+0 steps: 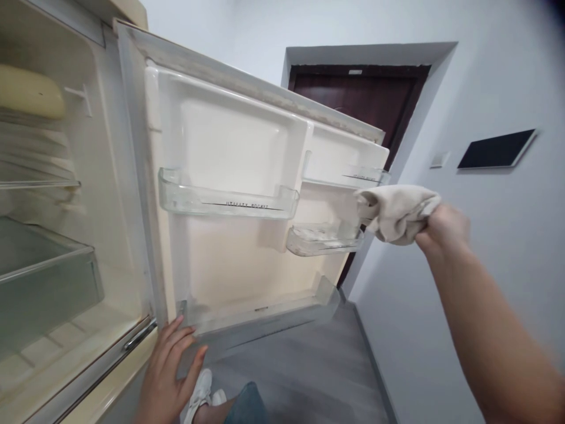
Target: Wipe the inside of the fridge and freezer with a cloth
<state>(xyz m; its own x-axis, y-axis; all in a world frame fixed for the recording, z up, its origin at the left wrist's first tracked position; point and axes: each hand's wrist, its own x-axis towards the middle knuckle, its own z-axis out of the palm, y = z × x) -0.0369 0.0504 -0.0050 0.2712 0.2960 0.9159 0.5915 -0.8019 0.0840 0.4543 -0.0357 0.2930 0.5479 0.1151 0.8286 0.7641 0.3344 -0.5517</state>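
Note:
A fridge stands open, its door (pixel 229 141) swung out to the right. My right hand (pixel 441 227) is closed round a bunched beige cloth (pixel 395 212), held against the outer edge of the door near the small clear shelves (pixel 324 240). My left hand (pixel 170 368) lies with its fingers stretched out on the door's bottom edge, close to the hinge corner. The long clear door shelf (pixel 225 200) marked "utility pocket" holds nothing that I can see.
The fridge's inside (pixel 48 247) at left has glass shelves and a clear drawer; a yellowish rounded thing (pixel 29 91) lies on the top shelf. A dark brown door (pixel 357 97) stands behind. A dark panel (pixel 497 149) hangs on the white wall. My shoe (pixel 200 391) rests on grey floor.

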